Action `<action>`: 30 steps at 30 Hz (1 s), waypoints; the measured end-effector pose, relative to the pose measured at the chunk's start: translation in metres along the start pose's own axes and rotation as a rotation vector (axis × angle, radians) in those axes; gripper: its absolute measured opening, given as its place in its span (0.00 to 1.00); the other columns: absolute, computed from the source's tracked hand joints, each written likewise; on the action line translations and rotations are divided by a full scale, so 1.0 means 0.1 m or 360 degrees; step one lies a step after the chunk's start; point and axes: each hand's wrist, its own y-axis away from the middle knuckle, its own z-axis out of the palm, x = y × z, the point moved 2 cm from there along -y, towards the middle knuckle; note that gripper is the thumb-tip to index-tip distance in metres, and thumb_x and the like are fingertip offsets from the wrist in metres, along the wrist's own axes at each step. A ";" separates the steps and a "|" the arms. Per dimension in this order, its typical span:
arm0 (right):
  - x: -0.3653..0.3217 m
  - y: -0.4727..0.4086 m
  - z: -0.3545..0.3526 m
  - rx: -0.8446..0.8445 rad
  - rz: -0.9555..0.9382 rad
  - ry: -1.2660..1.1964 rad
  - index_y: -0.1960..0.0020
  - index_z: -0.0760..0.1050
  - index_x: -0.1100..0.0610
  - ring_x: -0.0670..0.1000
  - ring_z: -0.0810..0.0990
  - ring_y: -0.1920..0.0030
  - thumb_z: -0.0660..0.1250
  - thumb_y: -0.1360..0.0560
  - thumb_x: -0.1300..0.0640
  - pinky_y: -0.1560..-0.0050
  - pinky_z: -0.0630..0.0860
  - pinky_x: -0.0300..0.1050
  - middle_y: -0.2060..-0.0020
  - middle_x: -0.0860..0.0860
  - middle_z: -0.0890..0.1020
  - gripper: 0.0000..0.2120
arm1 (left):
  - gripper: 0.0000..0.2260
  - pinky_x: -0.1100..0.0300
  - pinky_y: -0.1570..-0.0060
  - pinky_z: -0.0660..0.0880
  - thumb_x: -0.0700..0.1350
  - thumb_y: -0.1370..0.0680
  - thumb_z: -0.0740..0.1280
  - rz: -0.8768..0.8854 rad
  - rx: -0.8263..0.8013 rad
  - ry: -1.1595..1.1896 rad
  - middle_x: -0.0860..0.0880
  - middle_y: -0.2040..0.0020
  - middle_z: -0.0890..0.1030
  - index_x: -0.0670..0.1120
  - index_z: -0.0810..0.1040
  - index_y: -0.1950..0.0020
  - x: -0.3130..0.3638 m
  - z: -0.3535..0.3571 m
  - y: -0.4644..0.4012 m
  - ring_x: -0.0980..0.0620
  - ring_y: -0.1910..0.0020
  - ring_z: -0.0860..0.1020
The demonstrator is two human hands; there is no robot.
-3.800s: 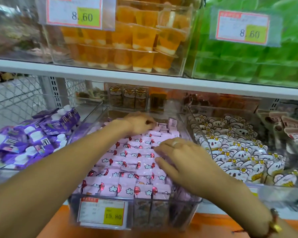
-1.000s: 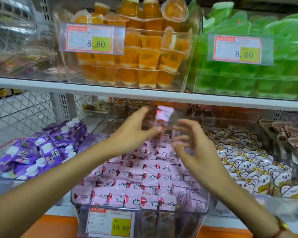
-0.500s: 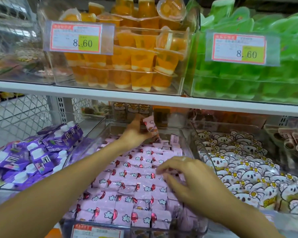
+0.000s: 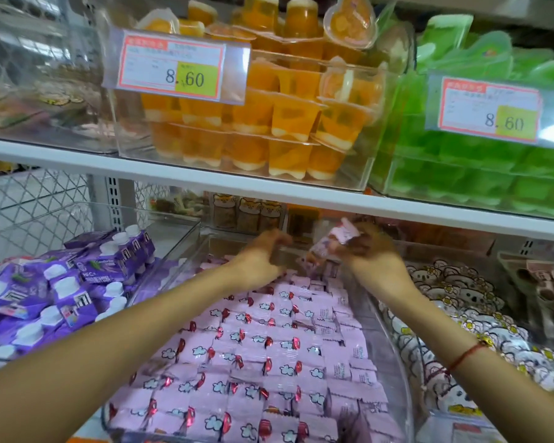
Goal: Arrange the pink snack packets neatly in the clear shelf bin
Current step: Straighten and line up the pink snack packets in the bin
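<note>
At the back of the clear shelf bin (image 4: pixel 186 251), under the white shelf edge (image 4: pixel 269 187), both hands were working close together above the last rows of pink snack packets (image 4: pixel 253 340). The right hand (image 4: pixel 368 251) pinched one or maybe two loose packets (image 4: pixel 336 241) between thumb & fingers, lifted clear of the stack & tilted; motion blur made the exact count unclear. The left hand (image 4: pixel 263 254) sat just beside it w/ fingers curled as if reaching across for a packet, but whether it actually touched or held anything I can't tell, too blurry. The rest of the packets lay in the bin in fairly tidy overlapping rows, printed side up, filling it from front to near the back wall; the right-hand column looked a bit looser, some showing the text side. Judgement: the step in hand was seating the lifted packet(s) into the back rows. To do it well, prob. best to turn the packet print-up to match its neighbours, line its edge w/ the row already there, & slide it in low rather than dropping it, since the foil looks slippery & a drop could knock adjacent ones askew. Headroom under the shelf looked tight, so knuckles should stay low. The purple cartons (image 4: pixel 61 289) in the bin to the left & the white cartoon packs (image 4: pixel 454 298) to the right were separate & needed no touching.
</note>
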 end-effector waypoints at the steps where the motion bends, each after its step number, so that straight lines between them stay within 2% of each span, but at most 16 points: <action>1: 0.05 -0.01 -0.02 0.0073 0.0054 0.0004 0.46 0.73 0.55 0.51 0.80 0.59 0.72 0.28 0.60 0.63 0.74 0.36 0.56 0.51 0.81 0.14 | 0.17 0.57 0.57 0.79 0.38 0.22 0.64 -0.0021 -0.0083 -0.0234 0.48 0.46 0.76 0.48 0.68 0.34 -0.04 0.03 0.00 0.48 0.50 0.79; 3: 0.14 -0.04 -0.03 0.0149 0.0179 -0.0023 0.50 0.71 0.51 0.47 0.80 0.57 0.73 0.29 0.58 0.62 0.72 0.33 0.54 0.50 0.81 0.13 | 0.13 0.55 0.59 0.76 0.43 0.19 0.58 0.0009 -0.0254 -0.0580 0.49 0.52 0.76 0.51 0.71 0.35 -0.06 0.10 0.00 0.50 0.58 0.77; 4: 0.16 -0.04 -0.03 0.0159 0.0239 -0.0059 0.50 0.72 0.51 0.47 0.81 0.57 0.73 0.29 0.57 0.62 0.74 0.33 0.54 0.51 0.81 0.13 | 0.11 0.57 0.57 0.73 0.45 0.18 0.55 0.0034 -0.0307 -0.0758 0.48 0.51 0.75 0.51 0.72 0.40 -0.06 0.13 -0.02 0.52 0.57 0.74; 6: 0.18 -0.07 0.00 0.0159 0.0281 -0.0056 0.45 0.73 0.56 0.49 0.82 0.58 0.73 0.29 0.56 0.62 0.76 0.34 0.54 0.52 0.82 0.15 | 0.10 0.54 0.49 0.65 0.49 0.18 0.51 0.0027 -0.0387 -0.1067 0.44 0.45 0.76 0.51 0.70 0.53 -0.09 0.12 -0.02 0.49 0.52 0.71; 7: 0.18 -0.09 0.02 0.0144 0.0269 -0.0031 0.44 0.73 0.58 0.48 0.82 0.60 0.73 0.28 0.57 0.65 0.75 0.32 0.55 0.52 0.82 0.16 | 0.10 0.52 0.46 0.63 0.50 0.18 0.50 0.0004 -0.0405 -0.1158 0.43 0.43 0.76 0.52 0.68 0.55 -0.11 0.09 -0.02 0.46 0.48 0.71; 9: 0.17 -0.13 0.09 0.0073 0.0243 0.0005 0.44 0.72 0.59 0.48 0.82 0.61 0.71 0.27 0.58 0.68 0.74 0.32 0.54 0.53 0.82 0.14 | 0.11 0.51 0.40 0.62 0.52 0.18 0.49 -0.0011 -0.0412 -0.1264 0.43 0.40 0.75 0.52 0.68 0.52 -0.18 0.03 -0.01 0.45 0.41 0.70; 11: 0.14 -0.16 0.15 -0.0049 0.0201 0.0219 0.43 0.70 0.59 0.48 0.79 0.66 0.69 0.26 0.59 0.75 0.70 0.31 0.54 0.55 0.80 0.14 | 0.14 0.51 0.39 0.62 0.52 0.18 0.49 0.0017 -0.0413 -0.1339 0.43 0.40 0.75 0.49 0.72 0.47 -0.20 0.01 0.00 0.46 0.41 0.69; 12: 0.13 -0.16 0.16 -0.0127 0.0144 0.0374 0.42 0.67 0.58 0.47 0.78 0.67 0.68 0.25 0.60 0.78 0.67 0.30 0.53 0.55 0.79 0.14 | 0.14 0.51 0.41 0.63 0.52 0.18 0.49 0.0029 -0.0400 -0.1338 0.43 0.41 0.75 0.48 0.72 0.49 -0.20 0.02 0.01 0.46 0.44 0.70; 14: 0.09 -0.17 0.15 -0.0275 -0.0014 0.0612 0.43 0.64 0.54 0.47 0.79 0.63 0.66 0.24 0.61 0.76 0.68 0.31 0.51 0.56 0.76 0.15 | 0.14 0.52 0.42 0.65 0.51 0.18 0.50 0.0045 -0.0342 -0.1278 0.43 0.45 0.76 0.47 0.72 0.52 -0.17 0.02 0.00 0.46 0.48 0.70; 16: 0.01 -0.17 0.13 -0.0409 -0.0141 0.0787 0.45 0.63 0.53 0.52 0.79 0.59 0.67 0.24 0.61 0.67 0.73 0.38 0.53 0.56 0.76 0.14 | 0.14 0.52 0.42 0.68 0.51 0.18 0.51 0.0072 -0.0286 -0.1228 0.44 0.46 0.77 0.47 0.73 0.51 -0.15 0.00 0.01 0.45 0.47 0.73; 18: -0.04 -0.18 0.20 -0.0513 -0.0219 0.1046 0.42 0.66 0.54 0.55 0.78 0.53 0.68 0.25 0.59 0.55 0.77 0.48 0.49 0.57 0.77 0.15 | 0.13 0.51 0.42 0.70 0.50 0.19 0.53 0.0074 -0.0240 -0.1186 0.46 0.43 0.77 0.47 0.75 0.45 -0.15 -0.04 0.02 0.45 0.43 0.73; 21: -0.07 -0.24 0.42 -0.0615 -0.0260 0.1547 0.36 0.69 0.56 0.56 0.75 0.42 0.65 0.23 0.56 0.45 0.73 0.46 0.39 0.56 0.74 0.17 | 0.12 0.53 0.45 0.71 0.47 0.20 0.56 0.0079 -0.0156 -0.1209 0.46 0.40 0.76 0.48 0.73 0.40 -0.13 -0.09 0.05 0.47 0.43 0.72; 24: 0.00 -0.27 0.59 -0.0816 -0.0241 0.1712 0.38 0.72 0.58 0.56 0.74 0.44 0.59 0.21 0.56 0.45 0.74 0.46 0.43 0.56 0.75 0.13 | 0.14 0.56 0.49 0.70 0.46 0.20 0.56 0.0113 -0.0102 -0.1246 0.47 0.38 0.75 0.50 0.71 0.36 -0.12 -0.12 0.11 0.47 0.42 0.72; 26: 0.07 -0.26 0.62 -0.1037 -0.0154 0.1809 0.43 0.74 0.60 0.54 0.75 0.52 0.56 0.20 0.58 0.55 0.74 0.44 0.52 0.55 0.76 0.11 | 0.16 0.56 0.50 0.68 0.45 0.20 0.56 0.0112 -0.0105 -0.1259 0.47 0.36 0.74 0.51 0.70 0.33 -0.11 -0.13 0.15 0.47 0.40 0.71; 28: 0.08 -0.23 0.59 -0.1226 0.0020 0.1688 0.45 0.74 0.63 0.51 0.74 0.61 0.55 0.21 0.63 0.65 0.71 0.38 0.59 0.54 0.74 0.10 | 0.17 0.54 0.46 0.70 0.43 0.20 0.56 0.0087 -0.0145 -0.1207 0.47 0.34 0.73 0.51 0.69 0.32 -0.08 -0.11 0.16 0.46 0.38 0.71; 30: -0.02 -0.18 0.50 -0.1206 0.0094 0.1462 0.44 0.73 0.62 0.52 0.73 0.61 0.54 0.22 0.65 0.66 0.68 0.37 0.62 0.52 0.73 0.11 | 0.17 0.54 0.46 0.71 0.43 0.20 0.55 0.0093 -0.0201 -0.1063 0.46 0.34 0.74 0.51 0.69 0.32 -0.06 -0.05 0.12 0.46 0.40 0.72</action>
